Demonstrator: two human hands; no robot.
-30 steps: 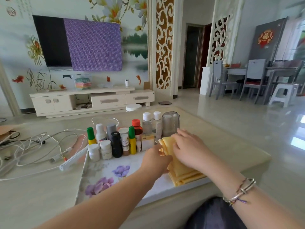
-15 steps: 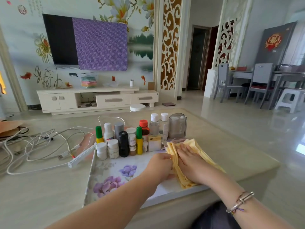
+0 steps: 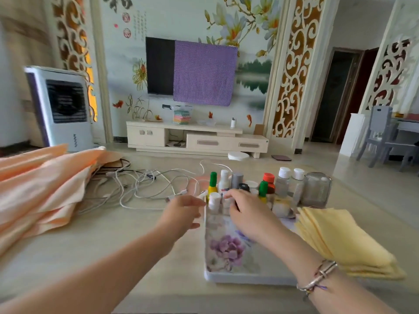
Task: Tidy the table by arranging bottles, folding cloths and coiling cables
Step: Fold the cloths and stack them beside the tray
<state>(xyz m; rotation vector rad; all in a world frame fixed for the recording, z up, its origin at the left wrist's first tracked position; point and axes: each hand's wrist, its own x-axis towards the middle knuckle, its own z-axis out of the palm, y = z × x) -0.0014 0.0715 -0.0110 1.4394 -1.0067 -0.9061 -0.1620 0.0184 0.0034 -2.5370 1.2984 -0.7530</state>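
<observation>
A head-worn camera looks down over a pale counter (image 3: pixel 95 250) in a living room. Two bare forearms reach forward from the bottom of the frame. The left hand (image 3: pixel 181 214), near the centre, hovers just left of a flowered tray (image 3: pixel 226 252) with its fingers loosely spread and its grip released, holding nothing. The right hand (image 3: pixel 247 211) reaches over the tray, fingers relaxed and extended toward the bottles (image 3: pixel 249 189); its fingertips are at the small white-capped bottles at the front of the group, but motion blur hides whether they touch. A beaded bracelet (image 3: pixel 317 277) circles the right wrist at lower right.

The bottles stand upright, crowded at the far end of the tray, with green, white, grey, black and orange caps. Just right of them stands a clear glass jar (image 3: pixel 316 189).

A folded yellow cloth (image 3: pixel 340 241) lies stacked at the right of the frame, overlapping the tray's right edge. A loose tangle of white cables (image 3: pixel 145 189) sprawls on the counter left of centre. A rumpled peach cloth (image 3: pixel 38 189) fills the left edge.

In the upper half, a wall-mounted television (image 3: pixel 159 65) is partly draped with a purple cloth (image 3: pixel 204 73).
</observation>
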